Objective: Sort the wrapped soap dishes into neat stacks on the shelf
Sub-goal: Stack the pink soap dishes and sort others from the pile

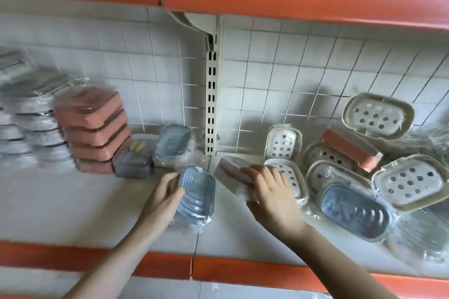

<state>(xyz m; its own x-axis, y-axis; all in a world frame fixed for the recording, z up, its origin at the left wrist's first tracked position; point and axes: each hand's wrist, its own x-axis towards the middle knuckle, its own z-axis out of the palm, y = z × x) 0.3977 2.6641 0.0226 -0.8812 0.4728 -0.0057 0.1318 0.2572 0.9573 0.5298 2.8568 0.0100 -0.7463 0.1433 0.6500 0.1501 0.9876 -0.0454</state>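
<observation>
The white shelf point(73, 201) held all the wrapped soap dishes, with an orange edge along its front and white tiles behind. On the left side stood the neat piles: a blurry pile of clear dishes point(36, 126), then a pink stack point(93, 128) of about four, then a small grey dish point(133, 160), and a blue dish point(173, 144) beside the metal post point(211, 104). On the right side lay a messy heap of cream dishes with holes point(410, 181), with a long blue dish point(354, 212) lying slantwise at its front. The left hand point(162, 198) curled its fingers round the left edge of a wrapped blue dish point(196, 199), which sat on the shelf with its long side running away from the person. The blue dish by the post was just behind and a little to the left of it, so the left hand looked nearest for setting one on the other. The right hand point(269, 189) lay on top of a wrapped pink dish point(234, 173), fingers bent over it and seeming to grip it, its long side slanting from the back left toward the front right. The pink stack was far off to the left, past the other hand. The grey dish had a yellowish sticker, but it was too blurry to read, and no other words showed.
</observation>
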